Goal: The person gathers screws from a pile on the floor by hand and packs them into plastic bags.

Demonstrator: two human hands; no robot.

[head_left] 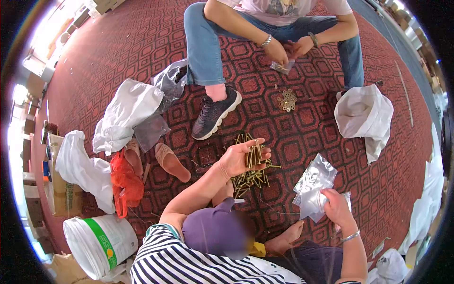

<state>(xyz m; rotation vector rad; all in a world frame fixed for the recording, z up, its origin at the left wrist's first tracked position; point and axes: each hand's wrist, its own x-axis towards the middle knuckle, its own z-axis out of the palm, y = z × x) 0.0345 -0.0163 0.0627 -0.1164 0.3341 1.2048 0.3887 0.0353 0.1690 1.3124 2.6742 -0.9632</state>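
On the patterned red carpet (312,130), between two seated people, lies a loose heap of brass-coloured bolts (246,183), with the left hand (236,160) just above it; that hand is turned palm up, its fingers curled about a bundle of bolts (255,155) that lie roughly side by side; the right hand (336,207) is closed on the edge of some flat clear plastic bags (316,180), well apart from the heap, though its fingertips are partly hidden and I cannot tell how many bags it grips. As far as shows, one handful is off the carpet and lined up in the palm, while many more bolts lie tangled below; the bags by the right hand look flat, and I can make out no bolts inside them; so the sorting seems, in my judgement, to have far more left than done. Opposite, the co-worker's hands (289,51) are together at a small clear bag (282,67), its contents too small to tell; a small cluster of ring-shaped metal pieces (286,100) lies on the carpet near it; an open white sack (362,113) sits off to the right.
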